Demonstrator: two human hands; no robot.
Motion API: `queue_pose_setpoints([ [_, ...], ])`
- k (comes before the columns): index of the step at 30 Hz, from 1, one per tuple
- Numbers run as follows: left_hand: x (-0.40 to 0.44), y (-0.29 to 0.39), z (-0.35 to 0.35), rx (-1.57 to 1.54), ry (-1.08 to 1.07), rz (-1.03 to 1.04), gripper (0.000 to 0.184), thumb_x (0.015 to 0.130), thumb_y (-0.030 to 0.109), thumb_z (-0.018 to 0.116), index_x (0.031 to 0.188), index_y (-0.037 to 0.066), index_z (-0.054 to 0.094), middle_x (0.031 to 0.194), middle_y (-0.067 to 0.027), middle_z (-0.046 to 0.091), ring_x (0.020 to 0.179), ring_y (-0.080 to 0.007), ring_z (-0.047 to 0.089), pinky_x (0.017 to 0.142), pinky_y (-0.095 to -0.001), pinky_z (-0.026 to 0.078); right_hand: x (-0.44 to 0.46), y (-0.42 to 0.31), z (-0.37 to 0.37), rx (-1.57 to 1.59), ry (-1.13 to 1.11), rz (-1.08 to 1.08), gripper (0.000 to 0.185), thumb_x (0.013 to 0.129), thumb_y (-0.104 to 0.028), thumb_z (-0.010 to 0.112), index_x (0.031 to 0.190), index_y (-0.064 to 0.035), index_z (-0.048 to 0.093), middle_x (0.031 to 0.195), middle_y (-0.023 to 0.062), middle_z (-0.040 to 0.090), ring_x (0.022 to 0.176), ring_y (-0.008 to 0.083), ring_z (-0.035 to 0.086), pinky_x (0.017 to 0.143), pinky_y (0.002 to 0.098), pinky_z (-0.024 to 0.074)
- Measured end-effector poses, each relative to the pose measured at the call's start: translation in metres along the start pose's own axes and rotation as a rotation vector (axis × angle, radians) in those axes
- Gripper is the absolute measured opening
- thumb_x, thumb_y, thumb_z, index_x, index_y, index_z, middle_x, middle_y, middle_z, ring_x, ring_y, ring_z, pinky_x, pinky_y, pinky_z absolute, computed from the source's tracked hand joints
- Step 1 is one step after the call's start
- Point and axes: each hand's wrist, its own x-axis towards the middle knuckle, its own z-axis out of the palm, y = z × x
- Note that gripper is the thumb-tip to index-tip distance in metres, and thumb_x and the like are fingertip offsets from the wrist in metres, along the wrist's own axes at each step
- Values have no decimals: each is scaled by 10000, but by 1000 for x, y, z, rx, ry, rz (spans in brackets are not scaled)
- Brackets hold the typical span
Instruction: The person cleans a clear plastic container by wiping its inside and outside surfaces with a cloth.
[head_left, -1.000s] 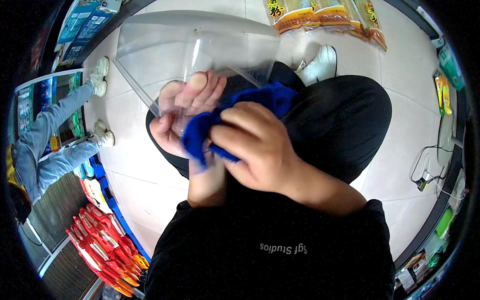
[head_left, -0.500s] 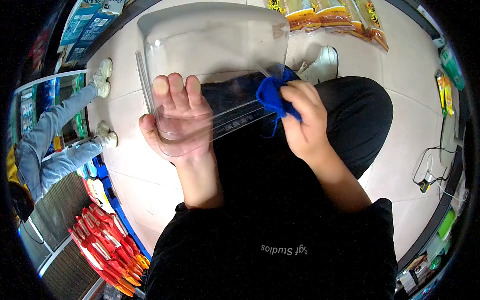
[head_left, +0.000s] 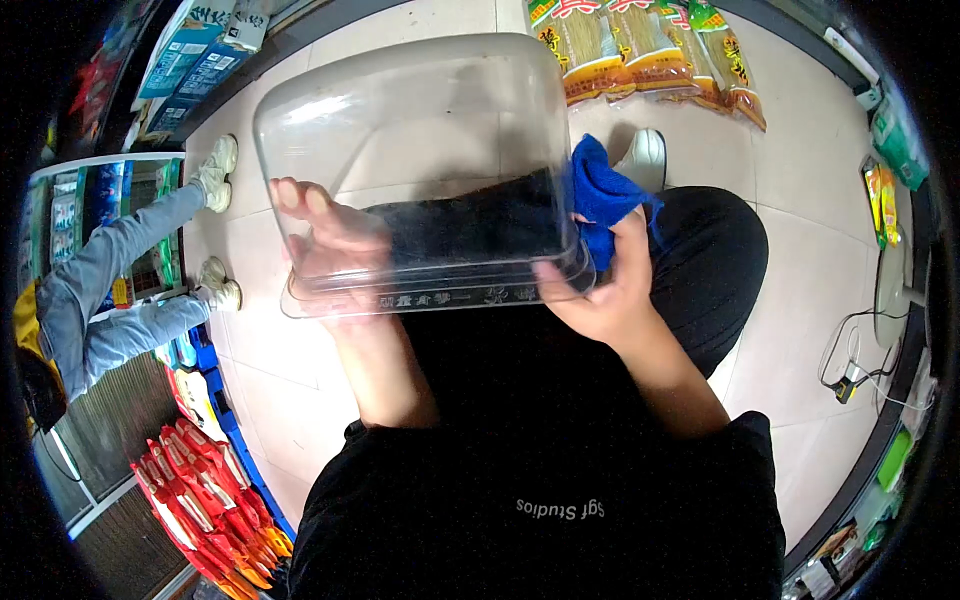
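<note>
Evidently, in the head view, the right hand (head_left: 612, 290) was curled closed around a crumpled blue cloth (head_left: 603, 190) and the near corner of a clear, boxy plastic container (head_left: 430, 130). The left hand (head_left: 340, 250), loosely open, showed through the container's opposite end. Beyond the right-hand grip lay clear, orange-banded noodle packets (head_left: 640, 50) on pale floor tiles (head_left: 810, 270).

The clear plastic container (head_left: 450, 120) is held aloft, a crumpled blue cloth (head_left: 606, 192) beside it.
</note>
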Motion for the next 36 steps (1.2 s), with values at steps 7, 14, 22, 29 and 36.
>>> queue_pose_setpoints([
  [7,3,-36,11,-41,-121,-21,543,831,285,618,1296,45,474,1347,-131,486,1293,-242,416,1018,-425,418,28,-20,-1,-254,1,-190,134,701,-96,694,648,-56,577,731,122,589,627,306,575,561,352,466],
  [14,-8,-88,20,678,-16,310,784,834,551,499,1479,272,151,1481,-259,199,1388,-389,179,1123,-528,150,14,-20,26,11,-49,-218,102,707,-78,703,711,-58,603,692,90,546,567,267,542,535,318,463],
  [22,-13,-77,9,702,-97,178,786,849,458,409,1487,156,63,1359,-346,355,1209,-434,450,1036,-533,328,28,-53,12,70,-307,-367,302,628,-225,735,883,-156,589,825,77,553,585,242,526,493,328,431],
  [29,-23,-72,3,864,-56,157,879,799,652,401,1282,-83,407,1044,-206,618,954,-264,615,856,-350,499,72,-75,6,-253,-517,-448,390,670,-452,679,983,-219,691,1068,56,523,955,261,450,812,396,364],
  [36,-34,-81,4,943,108,135,748,631,245,575,1204,-207,407,869,-277,641,525,-193,589,478,-212,482,116,-57,-3,-599,-461,-475,263,776,-286,638,1017,-194,689,1023,64,516,1057,278,455,904,421,310],
])
